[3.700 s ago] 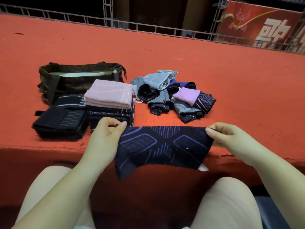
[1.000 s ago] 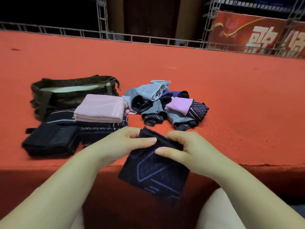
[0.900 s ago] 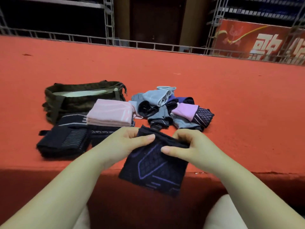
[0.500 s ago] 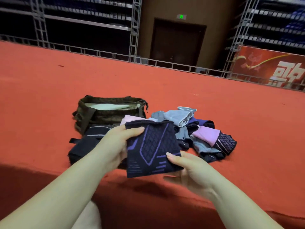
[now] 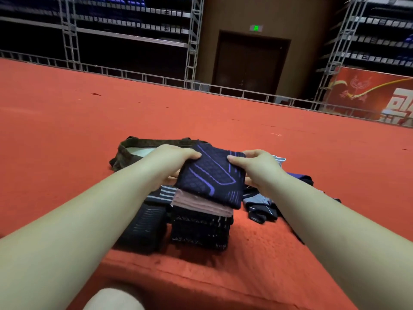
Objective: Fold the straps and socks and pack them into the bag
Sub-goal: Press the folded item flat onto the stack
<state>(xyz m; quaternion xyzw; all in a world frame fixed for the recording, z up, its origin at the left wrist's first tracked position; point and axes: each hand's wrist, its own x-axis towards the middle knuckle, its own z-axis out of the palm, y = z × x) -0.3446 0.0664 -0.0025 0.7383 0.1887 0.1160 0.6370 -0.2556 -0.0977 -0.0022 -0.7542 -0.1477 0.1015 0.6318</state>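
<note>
Both forearms are bare from the edge of the picture down to the wrists; no sleeve, cuff, watch, bracelet or ring shows on either one. The left hand (image 5: 172,162) and the right hand (image 5: 257,168) are bare too, without gloves. The fingers (image 5: 237,159) of the right hand that show are short and rounded, with plain, short nails; any polish is too small to tell. At the bottom edge a rounded bare knee (image 5: 114,299) shows, with no trouser leg or hem over it. Whatever clothing is worn lies outside the picture.
</note>
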